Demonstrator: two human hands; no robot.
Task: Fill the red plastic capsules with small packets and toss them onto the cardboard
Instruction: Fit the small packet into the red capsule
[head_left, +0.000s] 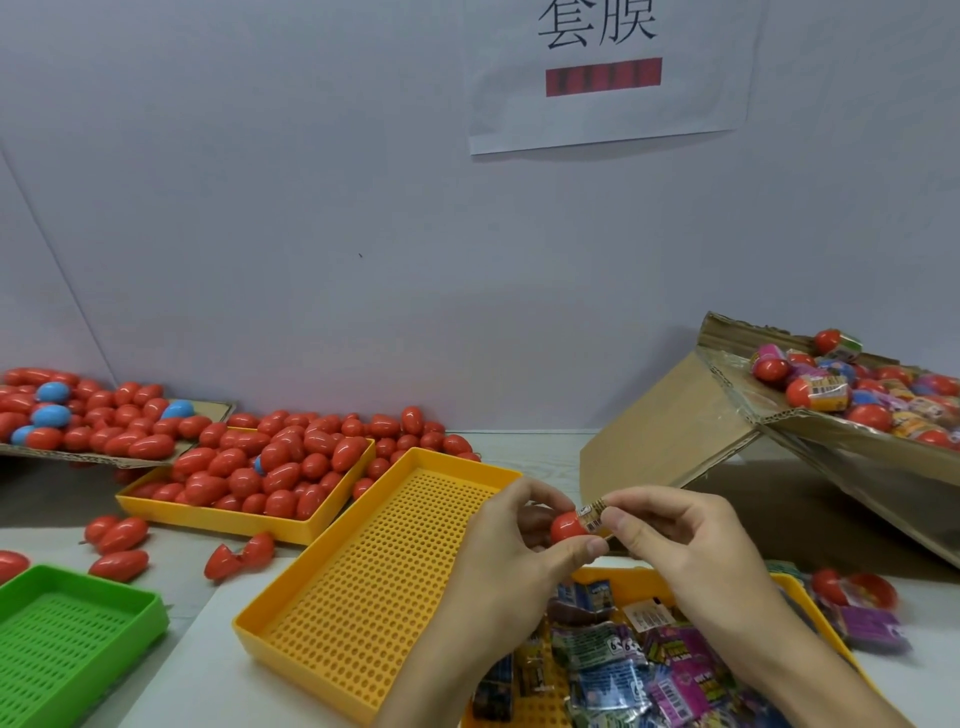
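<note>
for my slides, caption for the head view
Left hand holds a red capsule while right hand pushes in a packet.

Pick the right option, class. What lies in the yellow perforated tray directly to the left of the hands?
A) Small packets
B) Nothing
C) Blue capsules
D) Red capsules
B: the yellow perforated tray beside the left hand shows only its bare holed floor, while the capsules fill another tray behind it.
</note>
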